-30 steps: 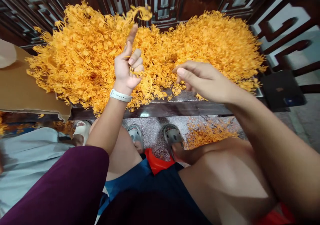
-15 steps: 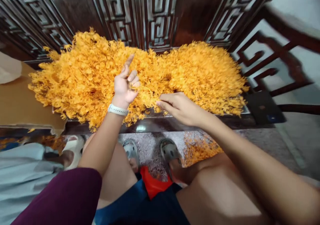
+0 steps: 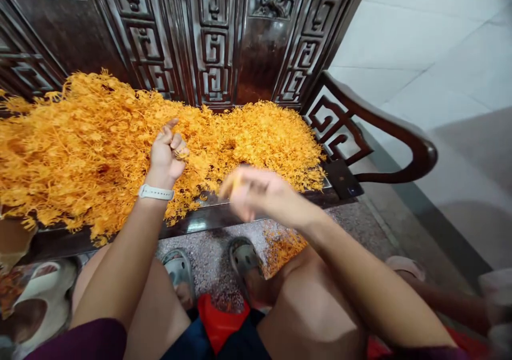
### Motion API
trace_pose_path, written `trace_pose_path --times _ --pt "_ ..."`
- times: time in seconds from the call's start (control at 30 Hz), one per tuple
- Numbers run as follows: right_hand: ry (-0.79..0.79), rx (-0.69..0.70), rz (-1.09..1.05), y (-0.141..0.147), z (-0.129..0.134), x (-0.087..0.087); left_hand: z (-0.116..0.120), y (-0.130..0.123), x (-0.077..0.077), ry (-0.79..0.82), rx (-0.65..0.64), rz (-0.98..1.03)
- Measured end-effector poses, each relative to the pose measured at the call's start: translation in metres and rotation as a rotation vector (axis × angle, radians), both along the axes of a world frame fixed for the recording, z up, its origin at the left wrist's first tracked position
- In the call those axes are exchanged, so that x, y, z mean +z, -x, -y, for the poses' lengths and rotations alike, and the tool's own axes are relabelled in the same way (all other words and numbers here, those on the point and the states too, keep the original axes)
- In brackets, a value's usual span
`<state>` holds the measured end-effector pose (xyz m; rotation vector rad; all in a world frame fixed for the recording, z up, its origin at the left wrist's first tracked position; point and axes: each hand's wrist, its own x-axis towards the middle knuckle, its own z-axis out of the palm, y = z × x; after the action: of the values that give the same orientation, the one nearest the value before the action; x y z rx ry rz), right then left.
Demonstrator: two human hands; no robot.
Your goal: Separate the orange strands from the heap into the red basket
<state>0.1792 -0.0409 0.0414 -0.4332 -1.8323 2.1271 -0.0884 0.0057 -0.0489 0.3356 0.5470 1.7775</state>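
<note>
A long heap of orange, frilly plastic-looking sprigs covers the dark wooden bench seat. Over the middle of the heap is my left hand, a pale watch on its wrist. Its index finger points up and the other fingers curl around a thin orange sprig. To its right, above the bench's front edge, my right hand is smeared by motion. Something orange shows at its fingers, too blurred to make out, and the two hands are apart.
The bench has a carved dark back and a curved armrest at the right. Loose orange bits lie on the speckled floor. A red object is between my legs. Another person's foot in a pale shoe shows at the lower left.
The view has swung right, showing more armrest and wall. My right hand has turned and come away from the sprig near my left hand, which keeps its pose.
</note>
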Motion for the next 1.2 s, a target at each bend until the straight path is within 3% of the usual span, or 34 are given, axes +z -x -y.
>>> trace_pose_path --times 0.07,0.13,0.23,0.3,0.4,0.47,0.57,0.67,0.8,0.87,0.9,0.93,0.97,1.07,1.1,1.13,1.17,1.2 --pt "0.208 -0.427 -0.071 -0.002 -0.016 -0.003 0.004 -0.004 0.003 0.031 -0.01 -0.014" --pt "0.371 -0.569 -0.069 -0.003 -0.024 -0.009 0.007 -0.009 0.005 0.062 -0.035 -0.016" --pt "0.337 -0.554 0.05 -0.003 -0.021 -0.021 0.011 -0.022 0.009 0.098 -0.056 -0.004" --pt "0.11 -0.52 0.135 -0.004 -0.016 -0.027 0.014 -0.035 0.011 0.108 -0.073 0.008" --pt "-0.355 -0.533 0.267 -0.004 -0.014 -0.033 0.018 -0.057 0.014 0.102 -0.146 0.02" --pt "-0.523 -0.537 0.327 -0.004 -0.016 -0.038 0.019 -0.069 0.015 0.091 -0.189 0.03" --pt "-0.515 -0.515 0.3 -0.001 -0.024 -0.045 0.021 -0.078 0.012 0.09 -0.21 0.034" --pt "-0.467 -0.612 0.205 0.001 -0.035 -0.044 0.022 -0.081 0.006 0.11 -0.233 -0.025" --pt "-0.376 -0.782 0.095 -0.004 -0.047 -0.029 0.019 -0.079 0.004 0.144 -0.251 -0.1" --pt "-0.383 -0.79 0.052 -0.007 -0.044 -0.019 0.014 -0.073 0.008 0.166 -0.196 -0.082" --pt "-0.403 -0.71 0.052 -0.007 -0.038 -0.014 0.01 -0.068 0.011 0.18 -0.159 -0.066" --pt "-0.424 -0.544 0.065 -0.006 -0.03 -0.011 0.006 -0.061 0.014 0.193 -0.116 -0.049" --pt "-0.428 -0.285 0.087 -0.005 -0.019 -0.008 0.002 -0.053 0.017 0.205 -0.072 -0.032" --pt "-0.357 0.675 0.163 0.003 0.022 -0.006 -0.005 -0.026 0.022 0.228 0.039 0.027" --pt "-0.361 0.893 0.188 0.005 0.034 -0.007 -0.006 -0.019 0.022 0.233 0.067 0.044" --pt "-0.377 1.031 0.211 0.006 0.041 -0.008 -0.007 -0.013 0.021 0.237 0.088 0.057" --pt "-0.396 1.075 0.229 0.006 0.045 -0.008 -0.006 -0.009 0.02 0.238 0.097 0.066" --pt "-0.393 1.032 0.238 0.006 0.043 -0.008 -0.006 -0.007 0.019 0.232 0.099 0.07"
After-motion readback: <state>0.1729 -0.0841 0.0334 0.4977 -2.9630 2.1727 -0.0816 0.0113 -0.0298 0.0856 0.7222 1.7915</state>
